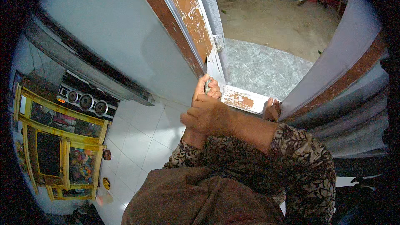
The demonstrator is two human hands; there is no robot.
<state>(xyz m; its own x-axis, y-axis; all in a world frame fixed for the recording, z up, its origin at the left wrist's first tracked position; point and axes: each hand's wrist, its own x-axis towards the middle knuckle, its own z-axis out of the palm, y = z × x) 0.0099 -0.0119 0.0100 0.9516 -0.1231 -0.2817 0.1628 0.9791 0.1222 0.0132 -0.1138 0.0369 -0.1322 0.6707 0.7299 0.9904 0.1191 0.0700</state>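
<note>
My left hand (pixel 201 86) is closed round a small greyish-green thing (pixel 207 85), mostly hidden by the fingers. It is at the lower end of a door frame (pixel 189 12) whose white paint has flaked to show brown. My right hand (pixel 208 114) crosses over from the right, its fingers curled around my left wrist or just against it; which one I cannot tell. Whether anything lies inside the right hand is hidden. Beside both hands runs the white door sill (pixel 243 100), patched with bare orange-brown.
A bare foot (pixel 272 109) rests by the sill's right end. Beyond lie grey patterned tiles (pixel 262 60) and a sandy floor (pixel 275 16). A yellow-framed cabinet (pixel 64 141) with a black speaker unit (pixel 85 102) stands at left. A grey curtain (pixel 354 121) hangs at right.
</note>
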